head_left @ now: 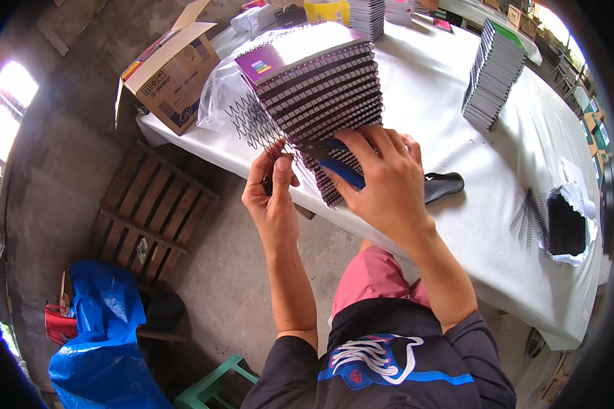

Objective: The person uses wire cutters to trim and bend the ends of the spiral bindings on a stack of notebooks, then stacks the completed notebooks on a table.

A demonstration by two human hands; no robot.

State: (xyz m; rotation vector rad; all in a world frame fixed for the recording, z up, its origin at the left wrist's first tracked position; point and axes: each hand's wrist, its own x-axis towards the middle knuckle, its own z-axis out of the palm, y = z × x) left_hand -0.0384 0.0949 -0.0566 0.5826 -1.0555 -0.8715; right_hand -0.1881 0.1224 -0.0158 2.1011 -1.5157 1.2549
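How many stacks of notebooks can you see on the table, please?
3: a tilted stack at the near edge under both hands, a leaning stack to the right, and a small stack at the far end. More may be hidden beyond the frame.

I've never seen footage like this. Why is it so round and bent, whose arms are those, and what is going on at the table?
There is no machine here. A person wears a wide fisheye camera on the head, looking down, so straight edges curve and the person's own forearms come in from below.

The right hand presses on a stack of spiral-bound notebooks at the edge of a table covered in white cloth, and holds a blue-handled tool against the wire spines. The left hand pinches the low corner of the stack, by loose binding wire.

Also on the table: a second stack of notebooks, a dark pouch, a bundle of black wire combs in white wrapping, and a cardboard box. A wooden pallet lies on the floor.
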